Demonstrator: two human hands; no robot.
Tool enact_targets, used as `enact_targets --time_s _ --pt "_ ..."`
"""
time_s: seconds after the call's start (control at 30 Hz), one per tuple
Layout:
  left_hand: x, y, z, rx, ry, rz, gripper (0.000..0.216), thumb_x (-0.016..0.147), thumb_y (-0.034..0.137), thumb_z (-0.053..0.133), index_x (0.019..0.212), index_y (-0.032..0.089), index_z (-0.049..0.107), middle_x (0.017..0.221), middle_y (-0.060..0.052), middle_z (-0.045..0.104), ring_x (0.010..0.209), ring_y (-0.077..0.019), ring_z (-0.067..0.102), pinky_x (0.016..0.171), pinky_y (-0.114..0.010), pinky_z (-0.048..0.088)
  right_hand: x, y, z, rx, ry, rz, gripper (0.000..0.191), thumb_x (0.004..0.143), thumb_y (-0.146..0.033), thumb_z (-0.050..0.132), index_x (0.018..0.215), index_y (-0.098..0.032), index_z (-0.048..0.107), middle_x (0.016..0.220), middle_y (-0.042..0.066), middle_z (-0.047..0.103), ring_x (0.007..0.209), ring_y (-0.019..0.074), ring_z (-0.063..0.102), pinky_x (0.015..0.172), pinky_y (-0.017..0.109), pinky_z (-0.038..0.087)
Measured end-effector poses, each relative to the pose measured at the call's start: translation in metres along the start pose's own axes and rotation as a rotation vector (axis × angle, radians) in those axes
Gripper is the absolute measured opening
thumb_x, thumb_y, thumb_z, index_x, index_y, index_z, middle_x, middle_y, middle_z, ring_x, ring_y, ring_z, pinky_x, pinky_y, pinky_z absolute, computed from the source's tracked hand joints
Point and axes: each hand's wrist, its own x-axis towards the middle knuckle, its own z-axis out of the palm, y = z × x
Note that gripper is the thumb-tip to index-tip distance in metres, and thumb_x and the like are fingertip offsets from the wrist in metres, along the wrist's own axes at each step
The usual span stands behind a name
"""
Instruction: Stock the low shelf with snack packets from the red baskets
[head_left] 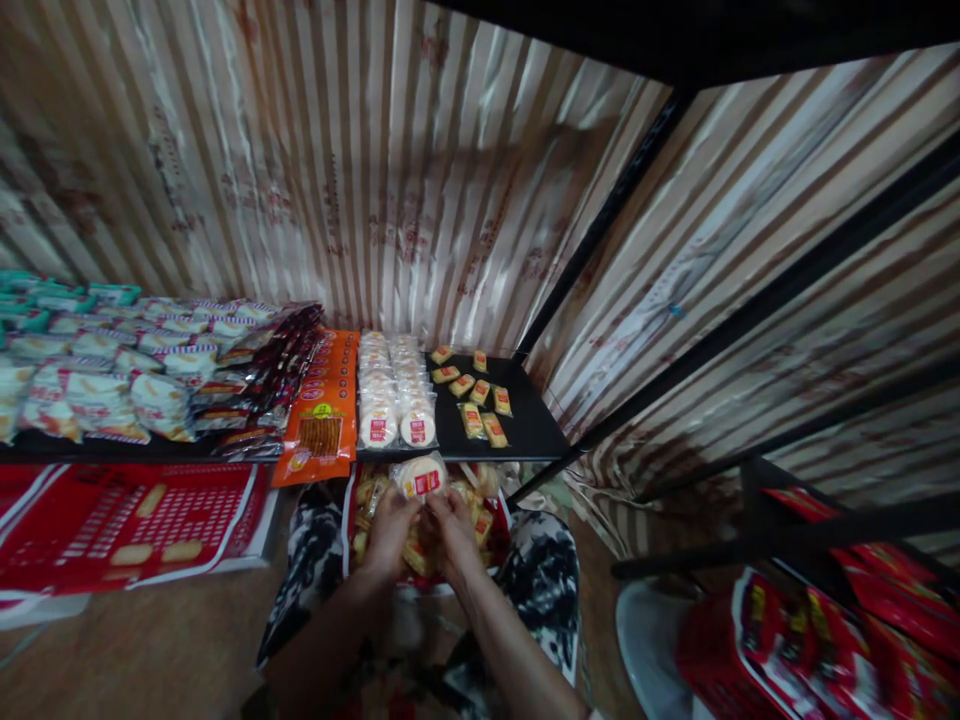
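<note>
My left hand point(390, 528) and my right hand point(452, 528) meet over an open red box of snack packs point(496, 530) resting on my lap. Both hands curl around a round white wrapped cake with a red label point(421, 478), held at the box's far edge. Just beyond it, on the black shelf point(536, 425), two rows of the same round white cakes point(396, 390) run back towards the wall. To their right lie several small yellow snack packs point(480, 395), spread loosely on the shelf.
Orange packets point(324, 410), dark red packs point(274, 375) and white and teal bags point(97, 370) fill the shelf's left side. A red and white carton point(127, 520) lies flat lower left. Black rack bars point(750, 310) and red packets point(832, 630) stand at the right, a striped wall behind.
</note>
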Motion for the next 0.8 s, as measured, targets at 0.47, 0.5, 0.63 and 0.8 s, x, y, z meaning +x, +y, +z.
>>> enact_targets --time_s 0.47,0.5,0.63,0.8 --pt "0.017 0.035 -0.033 0.788 -0.261 0.247 0.023 0.064 0.008 0.052 0.083 0.018 0.061 0.079 0.001 0.066 0.073 -0.0138 0.059 0.067 -0.022 0.045 0.005 -0.035 -0.026 -0.739 -0.147 -0.461 0.027 0.075 -0.033 0.057 0.096 -0.020 0.068 0.095 0.007 0.068 0.090 0.0220 0.060 0.082 0.036 0.047" --pt "0.019 0.037 -0.032 0.790 -0.250 0.264 0.026 0.065 0.009 0.051 0.087 0.019 0.061 0.082 0.001 0.067 0.075 -0.0136 0.060 0.068 -0.022 0.044 0.007 -0.033 -0.026 -0.697 -0.127 -0.424 0.027 0.074 -0.034 0.058 0.094 -0.020 0.068 0.093 0.007 0.069 0.085 0.0217 0.061 0.078 0.035 0.048" --pt "0.027 0.043 -0.026 0.791 -0.084 0.288 0.040 0.068 0.015 0.056 0.108 0.020 0.055 0.089 -0.001 0.066 0.073 -0.0120 0.059 0.069 -0.022 0.045 0.018 -0.030 -0.025 -0.523 -0.144 -0.277 0.029 0.071 -0.039 0.059 0.091 -0.019 0.067 0.083 0.005 0.069 0.069 0.0187 0.062 0.062 0.030 0.050" --pt "0.037 0.041 -0.017 0.674 -0.011 0.346 0.045 0.071 0.016 0.055 0.115 0.016 0.050 0.094 -0.004 0.064 0.067 -0.0101 0.058 0.067 -0.022 0.048 0.036 -0.029 -0.023 -0.411 -0.134 -0.196 0.030 0.069 -0.045 0.058 0.082 -0.019 0.062 0.073 0.004 0.067 0.067 0.0187 0.062 0.061 0.030 0.050"
